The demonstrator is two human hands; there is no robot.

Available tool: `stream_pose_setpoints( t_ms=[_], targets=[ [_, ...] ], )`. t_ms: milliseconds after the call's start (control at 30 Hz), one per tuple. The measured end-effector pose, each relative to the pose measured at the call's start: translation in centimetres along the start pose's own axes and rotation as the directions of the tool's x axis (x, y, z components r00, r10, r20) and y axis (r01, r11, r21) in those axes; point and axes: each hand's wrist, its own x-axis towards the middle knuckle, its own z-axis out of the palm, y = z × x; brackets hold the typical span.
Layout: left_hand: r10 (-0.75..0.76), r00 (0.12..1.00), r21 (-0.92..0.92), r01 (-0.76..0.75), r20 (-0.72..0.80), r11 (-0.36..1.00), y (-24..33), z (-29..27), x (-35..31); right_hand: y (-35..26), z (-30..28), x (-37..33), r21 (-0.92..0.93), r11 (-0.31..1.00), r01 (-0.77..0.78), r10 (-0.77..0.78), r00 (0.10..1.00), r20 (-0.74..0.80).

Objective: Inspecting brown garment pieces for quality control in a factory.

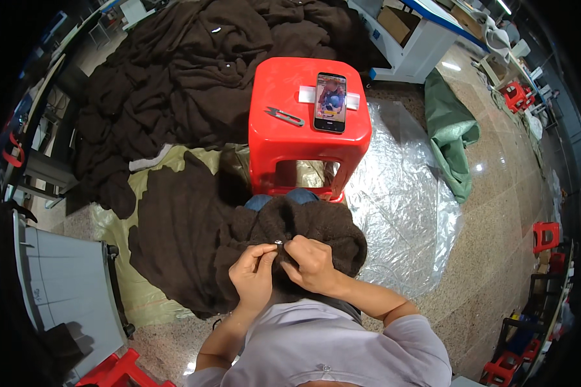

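Note:
Dark brown fleecy fabric (181,238) lies bunched over my lap and spreads to the left. My left hand (253,274) is closed in a pinch at a fold of it, thumb against forefinger. Right at those fingertips sits a small pale, shiny thing (278,243), too small to name. Close beside it, my right hand (310,264) is closed on the same fabric with curled fingers; the fingertips are partly hidden. Ahead of my knees stands a red plastic stool (277,80), bearing a pair of thread snips (284,117) and a smartphone (330,103) with its screen lit.
A large heap of brown fabric (174,71) covers the floor beyond the stool. Clear plastic sheeting (400,213) lies to the right, near a green sheet (450,142). A grey wheeled bin (71,277) stands at left. Another red stool (545,237) is at far right.

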Motion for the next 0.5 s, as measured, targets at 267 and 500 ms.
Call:
stream_pose_setpoints(
  t_ms=[267, 500],
  targets=[
    [0.007, 0.953, 0.323, -0.11, 0.303, 0.94, -1.1, -2.6, 1.4, 2.0, -1.1, -0.2, -0.054, 0.998, 0.032, -0.031, 0.999, 0.024],
    [-0.053, 0.967, 0.446, -0.067, 0.25, 0.893, -2.1, -8.6, 4.2, 5.0, -6.6, -0.7, -0.13, 0.967, -0.217, 0.241, 0.948, 0.21]
  ],
)
